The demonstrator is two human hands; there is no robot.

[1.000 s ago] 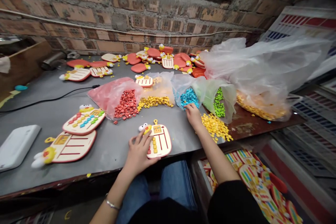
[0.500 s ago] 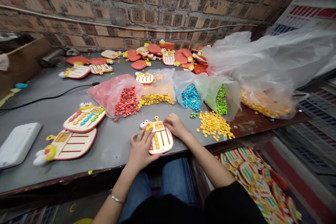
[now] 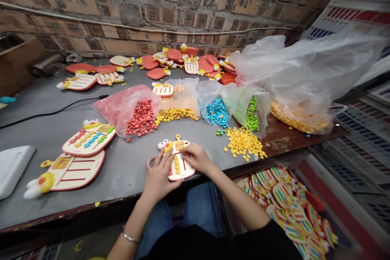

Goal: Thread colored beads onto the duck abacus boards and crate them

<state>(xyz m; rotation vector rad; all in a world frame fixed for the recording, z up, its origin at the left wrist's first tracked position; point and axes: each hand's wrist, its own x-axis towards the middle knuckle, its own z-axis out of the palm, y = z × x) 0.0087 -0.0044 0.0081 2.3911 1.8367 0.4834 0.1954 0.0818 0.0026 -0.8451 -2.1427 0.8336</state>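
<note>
In front of me at the table edge lies a cream toy board [image 3: 186, 172] with a red rim, a googly-eyed duck head and slots. A column of yellow pieces [image 3: 177, 164] fills one slot, with red pieces partly covered beside it. My left hand [image 3: 159, 174] grips the board's left side, fingers over its face and thumb at the lower edge. Over the middle slots, my right hand [image 3: 196, 157] is closed in a pinch, a speck of a small blue piece [image 3: 182, 155] showing at its fingertips.
Bags of red [image 3: 141, 118], yellow [image 3: 176, 114], blue [image 3: 217, 111] and green pieces [image 3: 252, 115] stand behind the board. Loose yellow pieces [image 3: 245, 143] lie right. Two toy boards [image 3: 81, 174] overlap at left, near a white box [image 3: 15, 168]. Filled boards [image 3: 283, 199] are piled below right.
My right hand has moved from the board's upper right edge down and left over its middle slots, with blue now at the fingertips. My left hand keeps its hold. The view has shifted slightly.
</note>
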